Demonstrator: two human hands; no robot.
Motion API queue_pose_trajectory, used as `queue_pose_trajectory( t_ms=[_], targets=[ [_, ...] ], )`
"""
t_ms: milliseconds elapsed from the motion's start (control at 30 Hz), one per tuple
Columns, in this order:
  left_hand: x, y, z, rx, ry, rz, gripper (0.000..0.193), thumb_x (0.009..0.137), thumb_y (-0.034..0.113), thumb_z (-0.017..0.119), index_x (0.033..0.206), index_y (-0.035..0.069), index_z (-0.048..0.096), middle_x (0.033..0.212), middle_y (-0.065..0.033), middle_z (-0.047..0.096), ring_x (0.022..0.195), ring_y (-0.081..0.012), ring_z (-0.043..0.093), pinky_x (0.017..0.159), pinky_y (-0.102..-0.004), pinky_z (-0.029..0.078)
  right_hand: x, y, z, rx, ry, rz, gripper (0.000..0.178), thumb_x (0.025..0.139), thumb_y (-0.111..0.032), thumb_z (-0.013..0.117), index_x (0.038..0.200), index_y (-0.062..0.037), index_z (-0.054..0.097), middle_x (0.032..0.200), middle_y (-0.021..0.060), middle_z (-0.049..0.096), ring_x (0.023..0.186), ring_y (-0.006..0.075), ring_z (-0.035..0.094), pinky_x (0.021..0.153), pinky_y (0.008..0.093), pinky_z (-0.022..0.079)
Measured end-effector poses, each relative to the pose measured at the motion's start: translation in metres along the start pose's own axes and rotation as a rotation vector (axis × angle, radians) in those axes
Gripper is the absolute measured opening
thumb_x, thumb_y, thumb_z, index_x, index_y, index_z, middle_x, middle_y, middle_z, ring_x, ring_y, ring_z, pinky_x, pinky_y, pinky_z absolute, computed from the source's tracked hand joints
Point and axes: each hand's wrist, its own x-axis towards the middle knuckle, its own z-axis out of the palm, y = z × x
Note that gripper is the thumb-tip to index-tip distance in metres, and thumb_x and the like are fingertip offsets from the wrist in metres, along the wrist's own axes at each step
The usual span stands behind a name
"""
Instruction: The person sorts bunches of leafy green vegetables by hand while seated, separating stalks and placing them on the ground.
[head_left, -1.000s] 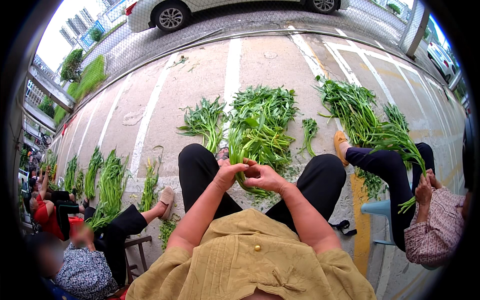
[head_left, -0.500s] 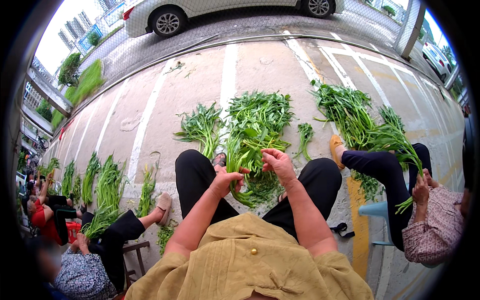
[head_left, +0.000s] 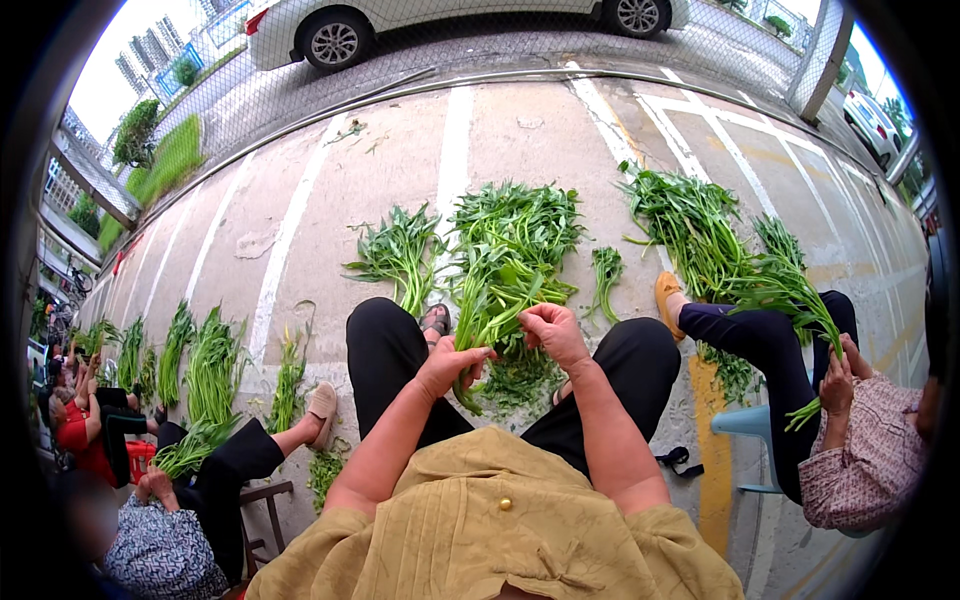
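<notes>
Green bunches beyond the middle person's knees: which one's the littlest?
The narrow bunch lying alone, right of the big middle pile; that pile and the left bunch spread wider.

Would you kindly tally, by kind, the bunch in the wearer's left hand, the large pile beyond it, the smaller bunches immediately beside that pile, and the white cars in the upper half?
Leafy bunch in left hand: 1
Large pile of leafy greens: 1
Smaller bunches beside it: 2
White cars: 2
Total: 6
</notes>
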Motion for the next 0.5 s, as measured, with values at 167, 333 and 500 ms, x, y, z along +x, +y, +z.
queue_pose_trajectory(
  t_ms=[167,333,500],
  targets=[
    [-0.003,-0.003,0.000,0.027,0.048,0.041,0.018,0.083,0.018,0.060,0.087,0.000,0.060,0.053,-0.0028,0.053,0.038,-0.0094,0.045,0.036,-0.0220,0.035,-0.001,0.003,0.001,-0.172,0.034,-0.092,0.011,0.085,-0.014,0.059,0.082,-0.0030,0.058,0.065,-0.0025,0.054,0.052,0.0049,0.048,0.047,0.0202,0.042],
    [-0.003,-0.005,-0.004,0.069,0.020,0.028,0.019,0.082,0.018,0.062,0.087,0.000,0.059,0.054,-0.0027,0.053,0.038,-0.0094,0.046,0.036,-0.0218,0.034,-0.003,-0.005,0.005,-0.072,0.065,-0.083,0.012,0.085,-0.013,0.059,0.092,-0.0025,0.060,0.072,-0.0015,0.055,0.054,0.0045,0.049,0.050,0.0196,0.043],
    [-0.003,-0.003,0.001,0.049,0.028,0.026,0.013,0.078,0.010,0.062,0.082,0.001,0.055,0.053,-0.0033,0.051,0.038,-0.0115,0.047,0.032,-0.0233,0.036,-0.003,-0.004,0.001,-0.243,-0.017,-0.188,0.012,0.080,-0.012,0.063,0.085,-0.0013,0.063,0.074,-0.0008,0.055,0.061,0.0065,0.050,0.054,0.0222,0.042]
  ],
)
